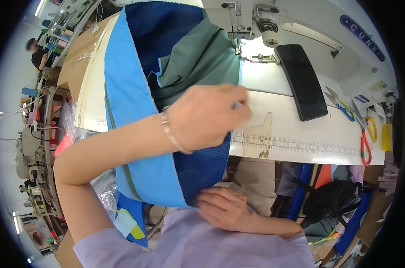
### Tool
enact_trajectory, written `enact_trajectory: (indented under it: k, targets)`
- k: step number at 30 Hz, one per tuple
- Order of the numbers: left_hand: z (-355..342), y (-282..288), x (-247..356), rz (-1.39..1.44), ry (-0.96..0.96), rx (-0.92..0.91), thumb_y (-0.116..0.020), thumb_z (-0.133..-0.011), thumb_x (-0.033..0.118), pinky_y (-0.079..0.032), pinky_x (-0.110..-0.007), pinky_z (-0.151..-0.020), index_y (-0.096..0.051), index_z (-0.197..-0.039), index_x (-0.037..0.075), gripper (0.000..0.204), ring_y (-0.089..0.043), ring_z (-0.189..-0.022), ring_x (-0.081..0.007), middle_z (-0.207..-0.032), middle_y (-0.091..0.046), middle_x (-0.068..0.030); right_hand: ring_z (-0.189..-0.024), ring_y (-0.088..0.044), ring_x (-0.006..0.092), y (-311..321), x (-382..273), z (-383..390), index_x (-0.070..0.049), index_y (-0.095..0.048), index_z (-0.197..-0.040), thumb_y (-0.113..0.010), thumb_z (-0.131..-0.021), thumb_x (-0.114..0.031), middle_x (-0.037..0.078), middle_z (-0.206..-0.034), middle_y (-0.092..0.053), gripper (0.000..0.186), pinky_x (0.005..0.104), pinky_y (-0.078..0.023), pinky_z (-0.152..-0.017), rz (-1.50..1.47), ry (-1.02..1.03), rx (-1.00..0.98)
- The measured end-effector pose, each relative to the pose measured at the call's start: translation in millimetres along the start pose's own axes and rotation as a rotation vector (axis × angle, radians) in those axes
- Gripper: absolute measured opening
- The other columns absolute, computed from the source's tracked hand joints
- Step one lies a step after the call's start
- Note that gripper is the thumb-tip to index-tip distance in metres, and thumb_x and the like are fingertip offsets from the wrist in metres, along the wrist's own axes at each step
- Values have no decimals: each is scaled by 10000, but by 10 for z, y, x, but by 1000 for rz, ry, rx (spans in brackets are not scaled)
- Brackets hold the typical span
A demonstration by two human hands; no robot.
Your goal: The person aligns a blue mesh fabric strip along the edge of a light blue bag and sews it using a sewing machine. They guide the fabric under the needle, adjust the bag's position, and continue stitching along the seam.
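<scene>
A large sewn piece of bright blue fabric [127,76] with dark blue mesh and grey-green cloth [198,56] lies across the machine table and hangs over its front edge. The grey-green part runs up to the presser foot [238,47] of a white sewing machine [300,22]. My left hand [211,117], a bracelet at its wrist, is curled closed above the cloth, slightly blurred. Something small and pale blue shows by its fingers; I cannot make it out. Down near my lap, my right hand [224,207] grips the lower mesh edge with bent fingers.
A black phone [302,82] lies right of the needle. Beyond it are small snips [341,105] and scissors with red and yellow handles [365,138]. A printed ruler [296,145] runs along the table's front edge. A black bag [332,203] sits lower right. Another person [38,54] is far left.
</scene>
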State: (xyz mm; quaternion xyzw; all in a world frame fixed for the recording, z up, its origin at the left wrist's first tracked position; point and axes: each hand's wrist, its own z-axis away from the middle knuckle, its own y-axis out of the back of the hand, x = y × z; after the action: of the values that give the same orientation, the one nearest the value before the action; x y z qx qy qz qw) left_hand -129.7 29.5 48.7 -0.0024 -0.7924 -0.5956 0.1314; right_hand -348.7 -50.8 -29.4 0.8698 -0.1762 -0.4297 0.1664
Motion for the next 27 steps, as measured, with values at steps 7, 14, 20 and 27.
enact_trajectory:
  k: [7, 14, 20, 27]
  targets:
    - [395, 37, 152, -24, 20, 3, -637, -726, 29, -527, -432, -988, -667, -1161, -62, 445, -650, -1068, -323, -1194, -668, -157, -942, -700, 186, -16, 63, 29, -58, -736, -930, -768, -731, -90, 47, -1028, -731, 204, 297, -598, -756, 18, 1, -9]
    - [405, 25, 131, -49, -7, -94, -631, -733, 63, -504, -417, -1015, -653, -1200, -45, 480, -632, -1116, -311, -1239, -642, -147, -940, -698, 183, 6, 67, -6, -62, -735, -952, -772, -734, -111, 44, -1030, -724, 226, 295, -595, -749, 38, 21, -42]
    - [278, 1, 4, -97, -37, -116, -651, -754, 110, -526, -375, -931, -666, -1142, -26, 411, -642, -1006, -267, -1109, -639, -110, -951, -697, 192, 44, 129, -134, -67, -737, -967, -781, -736, -110, 48, -1031, -723, 239, 293, -596, -748, 10, -2, -49]
    - [72, -23, -240, -128, -31, -101, -666, -720, 85, -541, -348, -817, -675, -1021, 6, 312, -647, -924, -234, -1009, -634, -67, -935, -690, 217, 124, 231, -306, -53, -724, -952, -805, -738, -125, 72, -1003, -710, 240, 314, -583, -748, 87, 51, -41]
